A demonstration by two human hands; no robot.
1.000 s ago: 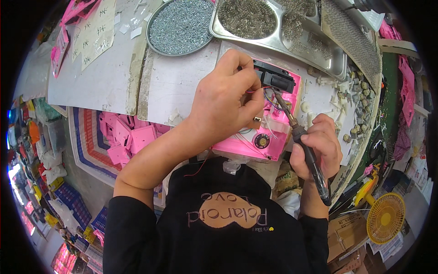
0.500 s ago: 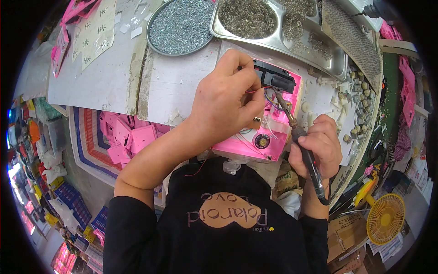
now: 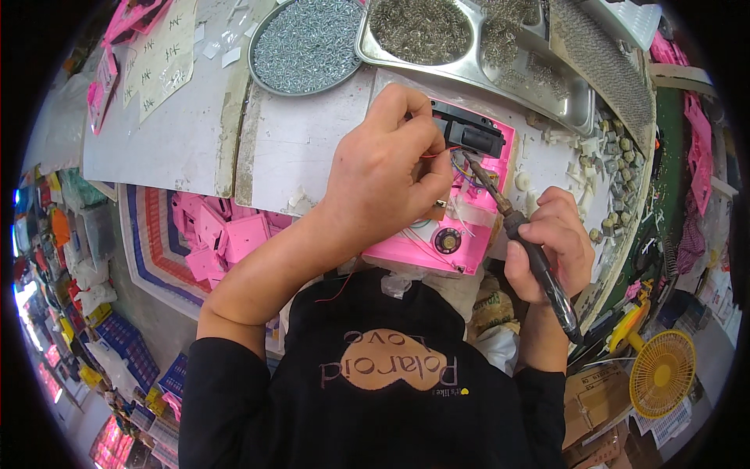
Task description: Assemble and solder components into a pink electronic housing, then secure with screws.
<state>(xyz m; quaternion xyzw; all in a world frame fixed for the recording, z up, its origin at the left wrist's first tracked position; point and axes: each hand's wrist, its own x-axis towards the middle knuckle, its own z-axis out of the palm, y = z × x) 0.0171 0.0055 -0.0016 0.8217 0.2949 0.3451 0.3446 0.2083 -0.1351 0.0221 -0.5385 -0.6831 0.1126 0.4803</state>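
From the head view, my right hand (image 3: 558, 250) is wrapped round the handle of a soldering iron (image 3: 559, 303), fingers gripping it like a pen, with the metal shaft slanting up and left. Its tip is among thin wires in the open pink housing (image 3: 476, 256), just below a black part (image 3: 480, 141). The housing lies on the bench (image 3: 305, 141) in front of me. My left hand (image 3: 387, 168) reaches over its left side, fingers curled into a pinch, a red wire (image 3: 453, 148) showing beside their tips; whether they clasp it I cannot tell.

I take the step in hand to be soldering a wire inside the housing. As I judge it, the next move calls for a steady wire, a light touch of the tip and a clean lift away, sparing the pink wall and my left fingertips.

For room, the far side is tight: a compartment tray (image 3: 576, 116) sits just beyond the housing, and a round tray (image 3: 308, 93) of screws beyond my left hand. On the right, loose small metal parts (image 3: 625, 160) line the bench's curved edge. Bare surface opens to the left, so the iron backs out best toward me, down and right.
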